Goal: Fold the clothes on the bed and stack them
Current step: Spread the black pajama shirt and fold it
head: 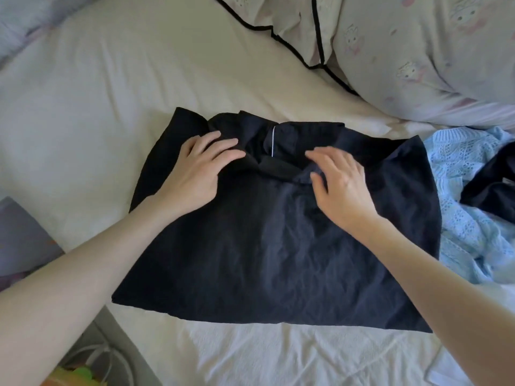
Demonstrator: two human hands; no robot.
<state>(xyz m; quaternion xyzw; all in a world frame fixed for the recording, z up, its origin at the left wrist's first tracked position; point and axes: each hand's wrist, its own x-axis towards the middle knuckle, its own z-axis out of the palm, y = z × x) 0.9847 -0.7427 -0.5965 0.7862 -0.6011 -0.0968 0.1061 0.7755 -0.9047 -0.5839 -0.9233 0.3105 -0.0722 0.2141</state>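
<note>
A black garment [273, 254] lies spread flat on the cream bed sheet [106, 112], its collar end pointing away from me. My left hand [195, 174] rests flat on the upper left part, fingers straight beside the bunched collar. On the upper right part lies my right hand [342, 185], fingers relaxed and touching the cloth just below the collar. Neither hand grips anything. A thin white line [273, 140] shows inside the collar.
A light blue knitted garment [468, 218] lies crumpled to the right, with another dark piece [493, 188] on top of it. A patterned pillow [418, 51] with black piping sits at the back right. The bed's left edge and a purple object [22, 235] are at the lower left.
</note>
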